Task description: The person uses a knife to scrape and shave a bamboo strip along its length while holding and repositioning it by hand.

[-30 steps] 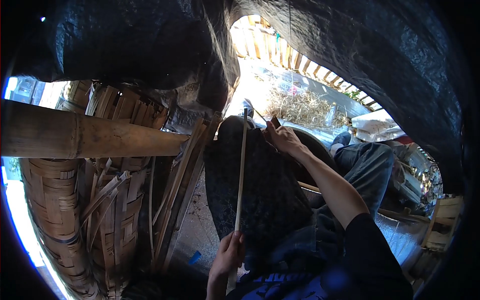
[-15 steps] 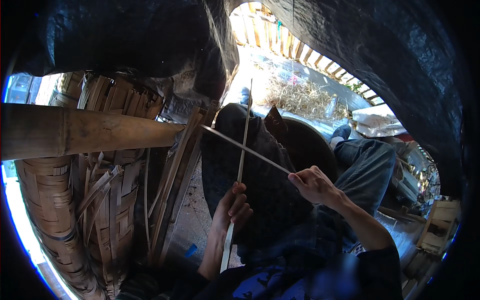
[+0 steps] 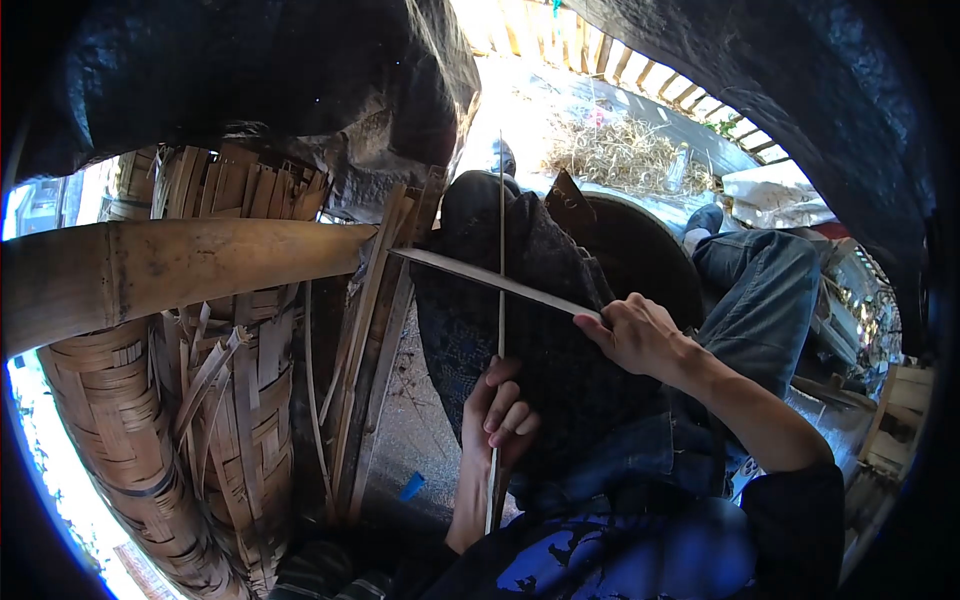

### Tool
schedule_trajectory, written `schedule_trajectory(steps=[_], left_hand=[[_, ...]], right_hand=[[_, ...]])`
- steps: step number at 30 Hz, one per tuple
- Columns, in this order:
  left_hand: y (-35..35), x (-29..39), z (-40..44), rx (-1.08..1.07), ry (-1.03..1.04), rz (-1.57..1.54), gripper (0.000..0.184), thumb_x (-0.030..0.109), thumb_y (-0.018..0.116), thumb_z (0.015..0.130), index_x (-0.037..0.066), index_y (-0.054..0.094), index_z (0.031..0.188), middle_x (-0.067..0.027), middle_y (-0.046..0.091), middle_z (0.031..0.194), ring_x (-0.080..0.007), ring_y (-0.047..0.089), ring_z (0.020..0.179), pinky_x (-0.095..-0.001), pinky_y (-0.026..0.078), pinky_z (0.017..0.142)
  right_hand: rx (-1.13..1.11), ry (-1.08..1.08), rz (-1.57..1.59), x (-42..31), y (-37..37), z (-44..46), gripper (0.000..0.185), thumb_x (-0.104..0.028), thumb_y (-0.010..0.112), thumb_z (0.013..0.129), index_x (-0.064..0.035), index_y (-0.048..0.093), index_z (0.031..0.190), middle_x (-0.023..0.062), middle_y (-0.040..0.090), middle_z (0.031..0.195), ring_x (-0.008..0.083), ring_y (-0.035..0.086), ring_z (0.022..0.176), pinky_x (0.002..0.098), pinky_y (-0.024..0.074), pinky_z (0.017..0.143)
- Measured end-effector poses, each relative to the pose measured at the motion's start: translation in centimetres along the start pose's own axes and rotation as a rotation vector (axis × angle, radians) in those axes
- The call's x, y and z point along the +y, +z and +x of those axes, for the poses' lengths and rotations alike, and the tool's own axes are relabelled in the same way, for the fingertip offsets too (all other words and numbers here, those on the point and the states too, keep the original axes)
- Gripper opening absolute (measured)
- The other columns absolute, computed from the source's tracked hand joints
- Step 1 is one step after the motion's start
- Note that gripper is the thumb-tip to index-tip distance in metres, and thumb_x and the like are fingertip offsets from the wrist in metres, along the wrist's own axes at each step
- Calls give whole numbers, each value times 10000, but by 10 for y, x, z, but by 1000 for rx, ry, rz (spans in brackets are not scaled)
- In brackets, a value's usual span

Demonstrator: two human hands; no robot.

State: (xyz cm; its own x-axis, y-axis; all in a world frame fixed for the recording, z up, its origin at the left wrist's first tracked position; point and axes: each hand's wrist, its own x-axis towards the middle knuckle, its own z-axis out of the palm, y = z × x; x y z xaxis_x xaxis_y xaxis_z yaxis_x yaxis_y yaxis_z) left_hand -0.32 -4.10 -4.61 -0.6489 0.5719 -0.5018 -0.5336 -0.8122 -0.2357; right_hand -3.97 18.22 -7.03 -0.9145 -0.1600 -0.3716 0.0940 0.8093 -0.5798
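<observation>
My left hand (image 3: pixel 500 413) is closed round a thin bamboo strip (image 3: pixel 502 230) that stands lengthwise over the dark cloth (image 3: pixel 460 340) on my lap. My right hand (image 3: pixel 640 335) grips the end of a long, narrow blade (image 3: pixel 495 279), whose far end points left, towards the upright bamboo pieces. Blade and strip cross above the cloth, a little beyond my left hand; whether they touch I cannot tell. The handle of the blade is hidden in my right fist.
A thick bamboo pole (image 3: pixel 200 262) comes in from the left above woven bamboo baskets (image 3: pixel 120 420). Split bamboo pieces (image 3: pixel 370 330) lean beside my leg. A dark round container (image 3: pixel 650 260) stands beyond my right hand, with straw (image 3: pixel 620 150) on the ground further off.
My right hand has come back from the far side of my lap, bringing the blade across the strip. My left hand has moved up and slightly right along with the strip.
</observation>
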Motion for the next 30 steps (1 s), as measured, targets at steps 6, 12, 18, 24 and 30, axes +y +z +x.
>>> schedule_trajectory(steps=[6,12,18,24,30], left_hand=[[-2,-1,-3,-41,41,-42,302,275,218,1031,157,419,839,39,325,402,-89,277,273,-226,208,385],[-3,-8,-16,2,32,32,325,270,191,1030,142,430,852,35,357,411,-87,303,280,-228,224,414],[3,-11,-23,84,66,92,293,261,239,1030,161,412,816,47,309,395,-88,253,267,-209,211,371],[28,-8,-22,320,79,553,293,294,267,1022,144,415,819,51,312,418,-79,281,286,-197,237,331],[48,0,28,526,117,1514,317,294,295,1016,82,483,873,54,363,467,-44,334,326,-195,292,320]], right_hand=[[-13,35,12,-4,2,5,539,-473,539,891,-39,577,574,198,561,577,388,587,607,461,491,574],[164,8,-42,-4,11,36,538,-478,501,908,-29,598,628,211,579,613,396,602,654,471,494,604],[153,81,6,24,21,115,620,-517,364,947,-8,580,666,210,574,612,367,602,636,454,491,623],[-10,361,401,51,-10,152,822,-679,165,904,-53,502,491,48,467,424,159,520,387,345,496,544],[-48,359,382,45,-54,55,815,-731,229,867,-48,431,470,46,458,413,126,509,374,293,471,444]])
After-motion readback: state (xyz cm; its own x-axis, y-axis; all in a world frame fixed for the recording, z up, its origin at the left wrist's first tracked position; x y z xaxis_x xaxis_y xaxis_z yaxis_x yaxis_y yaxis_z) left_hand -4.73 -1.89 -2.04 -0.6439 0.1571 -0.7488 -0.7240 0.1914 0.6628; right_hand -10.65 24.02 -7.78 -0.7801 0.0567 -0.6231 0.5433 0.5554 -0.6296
